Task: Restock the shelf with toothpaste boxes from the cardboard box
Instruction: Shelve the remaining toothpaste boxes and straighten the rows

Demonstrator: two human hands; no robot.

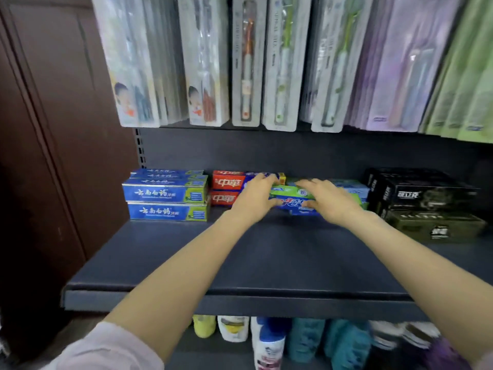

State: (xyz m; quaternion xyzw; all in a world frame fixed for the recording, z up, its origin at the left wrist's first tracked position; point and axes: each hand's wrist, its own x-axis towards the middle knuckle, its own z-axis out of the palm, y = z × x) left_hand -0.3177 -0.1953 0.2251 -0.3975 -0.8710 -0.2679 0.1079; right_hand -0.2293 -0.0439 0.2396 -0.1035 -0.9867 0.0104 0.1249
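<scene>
- The blue toothpaste boxes (166, 194) stand stacked at the left end of the dark shelf (240, 263), faces forward and edges flush; they set the front line that the new box should match
- The red toothpaste boxes (226, 189) sit just beside them, two high; the left hand (254, 197) lies over their right end with fingers only loosely bent, and it seems to steady the left end of the green-and-blue toothpaste box (293, 200) rather than clamp it
- That box, the one being placed, lies lengthwise at the back of the shelf between the red stack and the black toothpaste boxes (424, 201), apparently on top of others of its kind; what lies under it is partly hidden by the hands
- The right hand (330, 200) rests on its right part, fingers spread and nearly straight on top, thumb under the front edge: a light hold, not a tight grip
- To do this well, I would push with both palms evenly so the box slides straight back, keep it square to its neighbours, label forward, and avoid nudging the red stack out of line
- The cardboard box is not in view, so how much stock remains cannot be told
</scene>
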